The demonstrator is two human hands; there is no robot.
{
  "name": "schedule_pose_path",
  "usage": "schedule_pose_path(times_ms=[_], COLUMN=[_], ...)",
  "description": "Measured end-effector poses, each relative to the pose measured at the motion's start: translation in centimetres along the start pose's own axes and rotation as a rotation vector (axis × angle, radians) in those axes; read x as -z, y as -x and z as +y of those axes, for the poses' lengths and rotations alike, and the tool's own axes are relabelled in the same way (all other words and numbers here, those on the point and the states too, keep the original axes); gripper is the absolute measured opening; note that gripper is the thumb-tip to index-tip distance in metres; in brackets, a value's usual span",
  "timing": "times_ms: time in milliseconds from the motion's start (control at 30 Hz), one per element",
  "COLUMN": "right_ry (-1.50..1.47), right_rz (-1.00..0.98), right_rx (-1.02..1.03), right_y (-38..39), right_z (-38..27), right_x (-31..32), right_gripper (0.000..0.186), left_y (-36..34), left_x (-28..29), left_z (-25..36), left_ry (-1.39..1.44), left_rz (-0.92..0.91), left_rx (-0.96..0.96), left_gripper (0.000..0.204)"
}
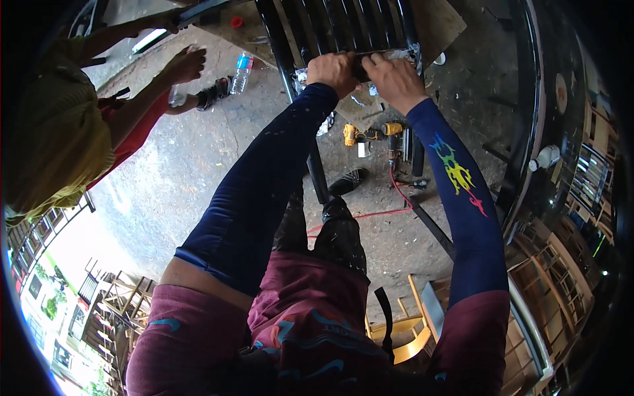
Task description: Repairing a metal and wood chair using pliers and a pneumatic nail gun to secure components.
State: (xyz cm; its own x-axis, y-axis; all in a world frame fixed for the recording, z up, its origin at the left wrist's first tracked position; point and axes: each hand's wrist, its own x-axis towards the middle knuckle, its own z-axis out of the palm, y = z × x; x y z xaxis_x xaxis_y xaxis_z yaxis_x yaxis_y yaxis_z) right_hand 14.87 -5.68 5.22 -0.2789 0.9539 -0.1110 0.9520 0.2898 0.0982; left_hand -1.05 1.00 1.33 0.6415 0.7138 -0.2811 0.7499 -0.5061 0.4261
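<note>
Black slatted frame (335, 26), cut off above, meets left hand (333, 71) and right hand (397, 80), both curled, their grip unclear.

- One left hand (335, 71), one right hand (399, 80), upper centre
- Two other hands (185, 65) (169, 22), upper left
- Two blue sleeves (257, 178) (465, 224), centre and right
- One black slatted frame (276, 37), top centre
- Two yellow drills (350, 134) (393, 129), centre
- One red hose (395, 185), centre
- At least two bottles (242, 72) (547, 158), upper left and far right

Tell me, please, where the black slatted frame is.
In the head view, the frame is top centre, left hand and right hand at its near edge.
</note>
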Motion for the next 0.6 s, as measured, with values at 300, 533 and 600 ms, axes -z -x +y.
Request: schedule_pose_path(times_ms=[300, 533, 600], right_ry=[-0.023, -0.098, 0.048], right_rz=[0.105, -0.254, 0.011], right_rx=[-0.214, -0.322, -0.243], right_y=[-1.8, -2.6, -1.8], right_z=[-1.5, -1.6, -1.7], right_x=[0.1, 1.7, 1.0], right_gripper=[0.018, 0.044, 0.023], left_y=[-0.5, -0.6, -0.6], left_x=[-1.2, -1.4, -1.1], left_z=[0.1, 0.1, 0.3], left_ry=[-0.048, -0.037, -0.084], left_rz=[0.041, 0.119, 0.09], left_rx=[0.01, -0.003, -0.048], left_gripper=[0.055, 0.055, 0.05])
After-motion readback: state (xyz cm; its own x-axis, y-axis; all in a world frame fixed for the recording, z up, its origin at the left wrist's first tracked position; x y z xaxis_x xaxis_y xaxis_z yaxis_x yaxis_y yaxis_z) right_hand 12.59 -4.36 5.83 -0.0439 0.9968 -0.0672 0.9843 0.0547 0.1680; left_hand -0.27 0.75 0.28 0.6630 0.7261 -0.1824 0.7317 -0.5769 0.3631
